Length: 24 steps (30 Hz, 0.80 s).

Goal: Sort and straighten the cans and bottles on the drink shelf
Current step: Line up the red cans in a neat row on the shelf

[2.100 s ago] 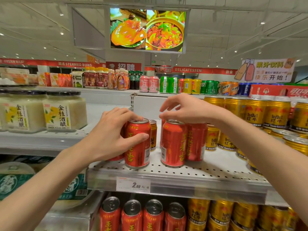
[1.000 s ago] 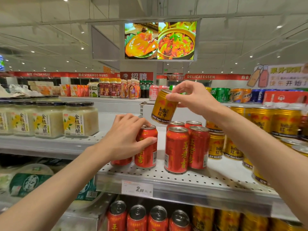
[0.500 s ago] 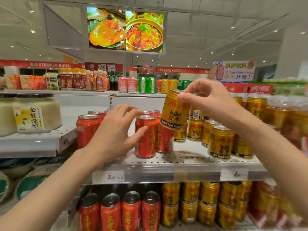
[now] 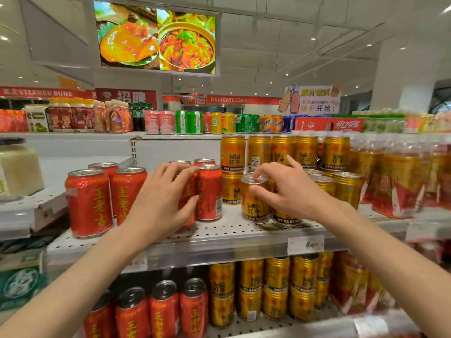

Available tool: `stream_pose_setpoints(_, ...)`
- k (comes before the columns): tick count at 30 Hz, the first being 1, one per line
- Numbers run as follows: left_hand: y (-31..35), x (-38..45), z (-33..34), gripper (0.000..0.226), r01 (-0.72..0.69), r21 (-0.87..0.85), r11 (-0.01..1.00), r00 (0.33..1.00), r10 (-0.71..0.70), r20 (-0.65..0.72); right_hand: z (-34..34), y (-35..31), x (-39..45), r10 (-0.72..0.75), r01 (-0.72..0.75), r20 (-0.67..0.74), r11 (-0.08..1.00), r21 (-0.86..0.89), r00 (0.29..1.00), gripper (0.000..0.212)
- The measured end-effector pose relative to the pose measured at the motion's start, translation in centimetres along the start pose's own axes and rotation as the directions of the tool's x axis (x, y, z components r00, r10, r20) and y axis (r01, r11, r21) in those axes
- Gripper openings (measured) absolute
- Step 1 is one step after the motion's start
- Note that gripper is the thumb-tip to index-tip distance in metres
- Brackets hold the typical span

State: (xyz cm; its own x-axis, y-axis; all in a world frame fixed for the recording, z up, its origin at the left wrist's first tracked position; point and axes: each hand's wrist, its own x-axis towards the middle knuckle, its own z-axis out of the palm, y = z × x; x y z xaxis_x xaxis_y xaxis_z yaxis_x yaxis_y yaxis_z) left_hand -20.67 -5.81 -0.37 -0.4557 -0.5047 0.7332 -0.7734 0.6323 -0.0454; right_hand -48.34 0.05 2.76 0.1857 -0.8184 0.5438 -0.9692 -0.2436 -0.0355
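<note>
The left hand point(image 4: 161, 206) curls its fingers point(image 4: 181, 173) around a red can point(image 4: 189, 198), grasping it, with more red cans point(image 4: 89, 203) leftward. Right of them, the right hand point(image 4: 290, 191) pinches the gold can point(image 4: 255, 198) standing on the shelf point(image 4: 219, 236) beneath its fingertips; seat it flat, label forward, flush with gold neighbours point(image 4: 346, 189) beyond.
</note>
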Motion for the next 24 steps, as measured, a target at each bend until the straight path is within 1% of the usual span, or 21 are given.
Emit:
stream_pose_setpoints(2, -0.1, -0.1, 0.1, 0.061, -0.006, 0.001, 1.0, 1.0, 0.006, -0.005, 0.1, 0.3, -0.2, 0.0, 0.003, 0.04, 0.997, -0.077, 0.999, 0.051)
stream_pose_setpoints(4, -0.2, -0.2, 0.2, 0.064, -0.001, -0.002, 1.0, 1.0, 0.001, -0.007, 0.3, 0.5, -0.5, -0.021, 0.033, 0.078, 0.987, -0.156, 0.997, 0.065)
stream_pose_setpoints(5, -0.3, -0.2, 0.2, 0.065, 0.002, -0.005, 1.0, 1.0, -0.002, -0.01, 0.6, 0.5, -0.6, -0.034, 0.049, 0.081, 0.981, -0.189, 0.996, 0.069)
stream_pose_setpoints(7, -0.2, -0.2, 0.2, 0.067, 0.005, -0.008, 1.0, 1.0, -0.005, -0.011, 1.0, 0.4, -0.6, -0.045, 0.06, 0.066, 0.969, -0.241, 0.997, 0.07)
stream_pose_setpoints(10, -0.2, -0.2, 0.2, 0.066, 0.007, -0.004, 1.0, 1.0, -0.007, -0.001, 1.3, 0.2, -0.2, -0.02, 0.035, 0.05, 0.949, -0.313, 0.999, 0.07)
stream_pose_setpoints(13, -0.4, -0.2, 0.0, 0.068, -0.003, 0.017, 1.0, 1.0, 0.003, 0.017, 1.6, 0.2, 0.1, -0.017, 0.022, 0.02, 0.944, -0.328, 1.0, 0.067)
stream_pose_setpoints(15, -0.5, -0.3, -0.3, 0.07, -0.025, 0.051, 0.998, 0.999, 0.024, 0.029, 1.4, -0.3, 0.0, -0.046, 0.028, -0.071, 0.969, -0.246, 0.996, 0.06)
stream_pose_setpoints(17, -0.7, -0.3, -0.7, 0.072, -0.029, 0.075, 0.997, 0.999, 0.027, 0.037, 1.3, -1.4, 0.0, -0.052, 0.04, -0.175, 0.997, -0.071, 0.983, 0.053)
stream_pose_setpoints(18, -0.9, -0.4, -1.0, 0.073, -0.017, 0.075, 0.997, 0.999, 0.014, 0.039, 1.3, -2.2, 0.1, -0.042, 0.049, -0.205, 0.998, 0.028, 0.978, 0.05)
stream_pose_setpoints(20, -1.3, -0.4, -1.6, 0.077, 0.011, 0.071, 0.997, 0.998, -0.015, 0.053, 1.9, -4.1, 0.7, -0.022, 0.057, -0.196, 0.982, 0.178, 0.98, 0.051)
stream_pose_setpoints(23, -1.6, -0.3, -2.2, 0.073, 0.001, 0.09, 0.996, 0.997, -0.008, 0.076, 3.4, -6.1, 2.2, 0.008, 0.02, -0.098, 0.961, 0.276, 0.995, 0.06)
stream_pose_setpoints(24, -1.6, -0.3, -2.3, 0.071, -0.008, 0.101, 0.995, 0.997, 0.0, 0.075, 3.8, -6.4, 2.6, 0.018, 0.006, -0.076, 0.953, 0.304, 0.997, 0.059)
